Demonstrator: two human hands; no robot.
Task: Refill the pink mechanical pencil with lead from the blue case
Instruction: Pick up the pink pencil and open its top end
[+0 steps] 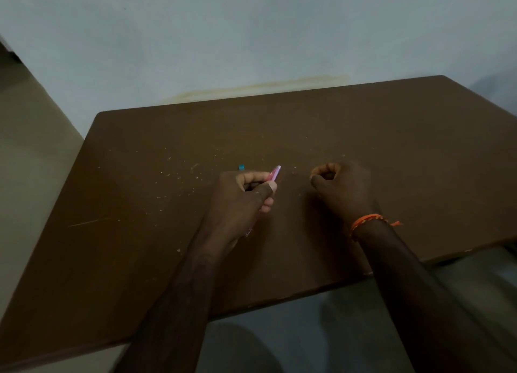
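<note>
Head view, dim light. Bench (363,154) was brown, scuffed, dotted w/ pale crumbs or flecks near centre; set against a pale wall (251,37) w/ a yellowish stain just above the far edge.

Left hand (240,202) was over bench centre, grip clamped on the pink mechanical pencil (274,173); one end stuck out past the fingers toward the right hand, a sliver of the other end showed below the palm. Couldn't tell which end was tip vs. cap.

Right hand (340,188) was near, not touching the left, fingers curled w/ thumb and forefinger pinched together. Whether a lead or a cap sat in the pinch: too small and dark to tell. Orange thread band (366,222) on that wrist.

Blue case (241,167) lay on bench just beyond the left knuckles, mostly hidden; only a small blue corner showed. Open or shut, contents: not visible.

Risks, as judged:
- Lead is thin and brittle; a hard pinch or skewed entry into the barrel prob. snaps it.
- Low light + dark bench = a dropped lead would be hard to find among the flecks.
- Left hand sat close to the case; a nudge could push it, and spill leads if open.
- Any small cap set down loose could roll off.
</note>
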